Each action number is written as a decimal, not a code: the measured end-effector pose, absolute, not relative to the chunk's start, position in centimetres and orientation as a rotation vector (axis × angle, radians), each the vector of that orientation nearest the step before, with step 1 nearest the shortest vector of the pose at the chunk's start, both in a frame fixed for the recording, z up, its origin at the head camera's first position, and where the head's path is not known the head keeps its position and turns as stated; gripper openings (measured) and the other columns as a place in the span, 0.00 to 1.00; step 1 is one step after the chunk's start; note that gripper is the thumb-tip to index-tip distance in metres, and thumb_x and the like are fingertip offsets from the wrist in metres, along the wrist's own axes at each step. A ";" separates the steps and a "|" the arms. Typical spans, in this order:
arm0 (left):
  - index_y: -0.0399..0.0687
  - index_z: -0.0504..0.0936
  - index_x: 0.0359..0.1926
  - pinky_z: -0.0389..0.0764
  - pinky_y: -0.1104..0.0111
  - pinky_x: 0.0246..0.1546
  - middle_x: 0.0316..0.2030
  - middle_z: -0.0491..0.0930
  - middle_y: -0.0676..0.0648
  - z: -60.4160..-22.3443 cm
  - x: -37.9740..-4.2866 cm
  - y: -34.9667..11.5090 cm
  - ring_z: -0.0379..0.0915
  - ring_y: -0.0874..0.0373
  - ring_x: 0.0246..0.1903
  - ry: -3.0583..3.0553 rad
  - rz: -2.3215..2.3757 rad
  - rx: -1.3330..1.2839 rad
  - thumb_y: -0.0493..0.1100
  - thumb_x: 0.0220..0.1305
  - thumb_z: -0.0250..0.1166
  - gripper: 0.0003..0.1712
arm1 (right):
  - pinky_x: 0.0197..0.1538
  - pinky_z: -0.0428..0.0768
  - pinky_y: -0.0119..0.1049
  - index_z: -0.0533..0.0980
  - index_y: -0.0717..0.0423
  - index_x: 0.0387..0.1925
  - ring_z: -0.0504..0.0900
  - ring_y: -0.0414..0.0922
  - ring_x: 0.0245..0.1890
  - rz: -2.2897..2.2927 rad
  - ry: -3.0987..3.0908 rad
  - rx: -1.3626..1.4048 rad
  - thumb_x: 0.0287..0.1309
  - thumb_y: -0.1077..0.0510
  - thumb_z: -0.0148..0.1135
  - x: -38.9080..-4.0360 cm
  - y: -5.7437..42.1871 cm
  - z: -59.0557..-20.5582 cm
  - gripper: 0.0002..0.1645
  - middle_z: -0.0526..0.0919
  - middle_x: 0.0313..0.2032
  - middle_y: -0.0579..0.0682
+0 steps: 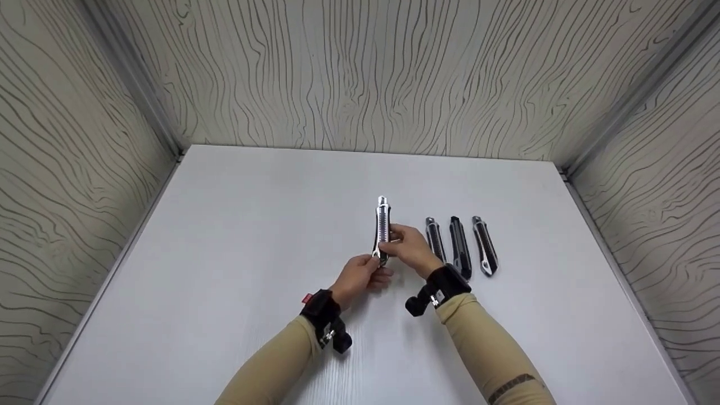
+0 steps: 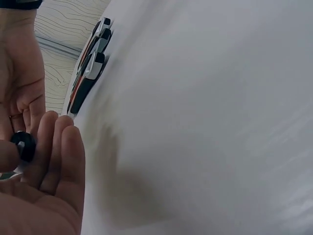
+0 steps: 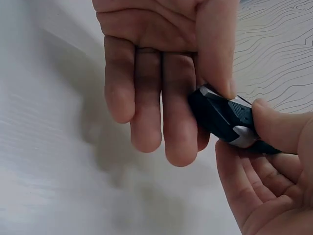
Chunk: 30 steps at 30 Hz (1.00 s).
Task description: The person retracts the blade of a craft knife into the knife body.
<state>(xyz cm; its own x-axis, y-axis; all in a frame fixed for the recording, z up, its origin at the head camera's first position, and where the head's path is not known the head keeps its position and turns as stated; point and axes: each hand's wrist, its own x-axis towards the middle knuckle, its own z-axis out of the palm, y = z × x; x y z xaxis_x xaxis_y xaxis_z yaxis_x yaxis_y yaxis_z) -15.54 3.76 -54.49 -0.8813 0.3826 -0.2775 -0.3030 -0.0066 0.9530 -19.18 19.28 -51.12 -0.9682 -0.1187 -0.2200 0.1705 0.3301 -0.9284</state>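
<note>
A silver-and-black utility knife [image 1: 383, 221] is held between both hands, its metal tip pointing toward the back wall. My left hand [image 1: 354, 279] pinches its lower end between thumb and index finger, while the other fingers stretch out loosely. Higher up the handle, my right hand [image 1: 415, 249] grips it between thumb and fingers from the right side. The right wrist view shows the knife's dark end [image 3: 208, 112] under the left thumb [image 3: 217, 73]. Only the round black butt [image 2: 25, 146] shows in the left wrist view; fingers hide the rest.
To the right, several utility knives lie roughly side by side: a silver-black one [image 1: 435, 237] partly behind the right hand, a black one [image 1: 460, 247], and another silver-black one [image 1: 485, 246]. The white table [image 1: 253, 214] is bounded by wood-grain patterned walls [image 1: 337, 79].
</note>
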 end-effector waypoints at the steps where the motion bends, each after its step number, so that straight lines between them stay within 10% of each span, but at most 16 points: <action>1: 0.28 0.74 0.52 0.85 0.65 0.37 0.42 0.85 0.34 -54.5 -15.5 3.9 0.84 0.55 0.34 1.817 1.930 0.078 0.43 0.76 0.46 0.20 | 0.44 0.82 0.34 0.72 0.67 0.60 0.81 0.43 0.39 -1.683 2.352 0.051 0.57 0.65 0.65 -19.1 19.4 -51.1 0.29 0.82 0.45 0.60; 30: 0.29 0.77 0.46 0.81 0.69 0.31 0.34 0.84 0.38 -54.7 -14.4 7.8 0.76 0.59 0.28 1.857 1.796 0.119 0.39 0.72 0.48 0.17 | 0.46 0.83 0.37 0.69 0.70 0.61 0.83 0.47 0.39 -1.573 2.406 0.244 0.56 0.66 0.64 -17.6 23.2 -51.6 0.30 0.81 0.47 0.63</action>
<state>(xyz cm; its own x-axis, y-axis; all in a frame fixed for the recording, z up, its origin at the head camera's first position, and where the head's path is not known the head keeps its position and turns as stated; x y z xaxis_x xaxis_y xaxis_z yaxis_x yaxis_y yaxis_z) -14.45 7.82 -54.67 -0.8459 0.4271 -0.3196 -0.3050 0.1042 0.9466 -17.55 23.23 -51.57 -0.9532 0.0005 -0.3024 0.2772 0.4012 -0.8730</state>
